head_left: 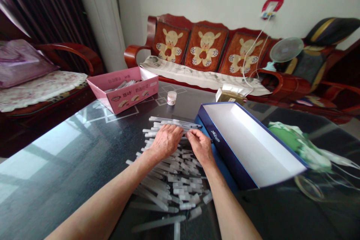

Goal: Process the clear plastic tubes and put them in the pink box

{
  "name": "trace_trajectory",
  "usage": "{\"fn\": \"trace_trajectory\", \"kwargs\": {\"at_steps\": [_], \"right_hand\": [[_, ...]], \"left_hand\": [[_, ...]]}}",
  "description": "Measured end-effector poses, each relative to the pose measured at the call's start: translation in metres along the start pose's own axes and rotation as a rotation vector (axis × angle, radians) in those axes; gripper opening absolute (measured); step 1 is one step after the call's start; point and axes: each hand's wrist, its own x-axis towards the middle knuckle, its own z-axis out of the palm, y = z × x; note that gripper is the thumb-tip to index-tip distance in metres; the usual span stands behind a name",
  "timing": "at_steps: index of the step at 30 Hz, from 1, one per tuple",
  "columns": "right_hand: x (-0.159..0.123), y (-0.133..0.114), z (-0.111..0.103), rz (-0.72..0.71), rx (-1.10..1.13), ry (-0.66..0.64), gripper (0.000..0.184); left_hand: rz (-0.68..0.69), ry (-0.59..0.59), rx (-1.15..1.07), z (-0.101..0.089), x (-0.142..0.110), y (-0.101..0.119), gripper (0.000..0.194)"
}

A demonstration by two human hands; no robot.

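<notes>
Many frosted translucent pen barrels and short pen caps lie in a loose pile on the dark glossy table. Over the far part of this pile, my left hand has its fingers closed. My right hand is pinched close beside it, fingertips almost meeting the left ones. A slim whitish pen shows in the small gap between them, mostly hidden by the fingers. Several pen barrels lie crosswise just beyond my hands.
A pink carton with more pens inside stands far left. Beside it is a small white tub. An open blue box with a white interior lies right of the pile, near a tissue box and a green-and-white bundle with cords.
</notes>
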Motion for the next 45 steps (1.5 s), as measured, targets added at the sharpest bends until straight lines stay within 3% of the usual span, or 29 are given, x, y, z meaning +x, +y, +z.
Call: {"fn": "trace_trajectory", "kwargs": {"at_steps": [5, 12, 14, 18, 20, 22, 26, 29, 32, 36, 39, 42, 45], "right_hand": [[-0.001, -0.008, -0.003, 0.020, -0.003, 0.030, 0.022], [0.005, 0.002, -0.010, 0.054, -0.014, 0.339, 0.023], [0.004, 0.002, -0.009, -0.034, -0.093, 0.374, 0.025], [-0.001, -0.005, -0.003, -0.449, -0.362, 0.289, 0.029], [-0.003, -0.007, -0.001, -0.569, -0.465, 0.192, 0.021], [-0.004, -0.006, -0.001, -0.586, -0.540, 0.151, 0.014], [-0.002, -0.001, -0.008, -0.485, -0.605, 0.183, 0.016], [-0.001, 0.004, -0.012, -0.413, -0.620, 0.178, 0.015], [-0.004, 0.007, -0.010, -0.382, -0.642, 0.106, 0.011], [-0.007, 0.005, -0.005, -0.391, -0.626, 0.025, 0.013], [-0.007, 0.000, -0.003, -0.400, -0.483, 0.024, 0.019], [-0.007, -0.008, -0.002, -0.311, -0.276, 0.044, 0.023], [-0.007, -0.012, 0.000, -0.148, -0.086, 0.047, 0.027]], "left_hand": [[0.037, 0.027, -0.001, -0.004, -0.002, 0.001, 0.028], [-0.169, 0.159, 0.114, -0.008, -0.002, -0.006, 0.036], [-0.176, 0.188, 0.123, -0.008, -0.002, -0.007, 0.035], [-0.133, 0.170, 0.125, -0.008, -0.001, -0.005, 0.034], [-0.104, 0.140, 0.120, -0.009, -0.001, -0.003, 0.035], [-0.049, 0.096, 0.112, -0.012, -0.002, -0.004, 0.035], [0.017, -0.003, 0.088, -0.018, -0.002, -0.015, 0.029], [-0.093, 0.021, 0.088, -0.027, -0.001, -0.025, 0.031], [-0.215, 0.149, 0.029, -0.037, 0.000, -0.033, 0.030], [-0.431, 0.359, -0.311, -0.047, 0.004, -0.033, 0.024], [-0.577, 0.499, -0.853, -0.049, 0.009, -0.026, 0.023], [-0.728, 0.509, -1.392, -0.047, 0.014, -0.019, 0.026], [-0.797, 0.488, -1.650, -0.042, 0.015, -0.015, 0.028]]}}
